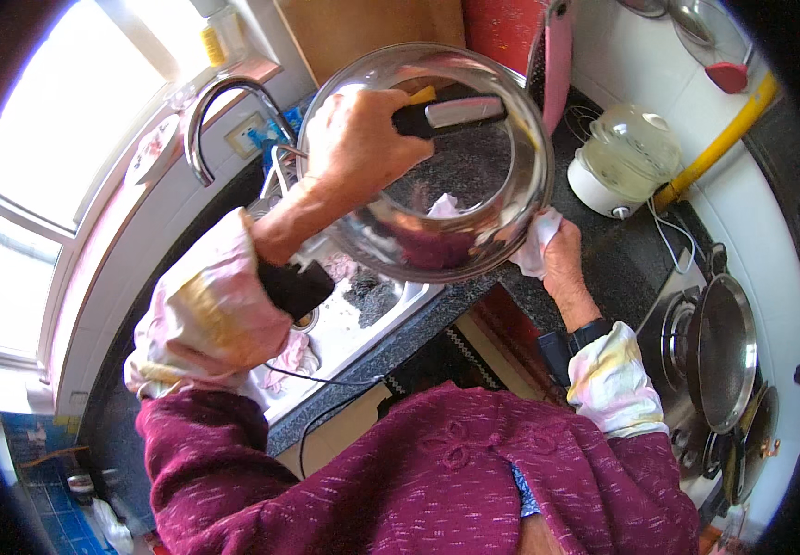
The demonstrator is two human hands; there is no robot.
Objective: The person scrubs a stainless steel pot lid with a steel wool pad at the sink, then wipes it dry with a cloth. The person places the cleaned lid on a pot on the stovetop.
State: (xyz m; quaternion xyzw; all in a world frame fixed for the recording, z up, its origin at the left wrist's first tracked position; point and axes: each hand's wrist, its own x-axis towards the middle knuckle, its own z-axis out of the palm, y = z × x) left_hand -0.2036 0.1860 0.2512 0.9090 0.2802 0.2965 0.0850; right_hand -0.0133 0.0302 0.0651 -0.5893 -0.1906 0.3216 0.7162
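A large round pot lid (372, 229), metal-rimmed with a glass centre, is held up tilted over the sink's right part and the dark counter. My left hand (365, 142) grips its black and silver handle from the left. At the lid's lower right edge, my right hand (563, 253) holds a pale cloth (537, 243) against the rim. Part of a whitish cloth shows through the glass. Both forearms wear patterned sleeve covers over a maroon knitted garment.
Below the lid lies a steel sink (365, 347) with a pink cloth (294, 357) and dark scouring material (372, 298). A curved tap (195, 132) rises at left. A food steamer (625, 163) stands at right, near a frying pan (724, 354) and the hob.
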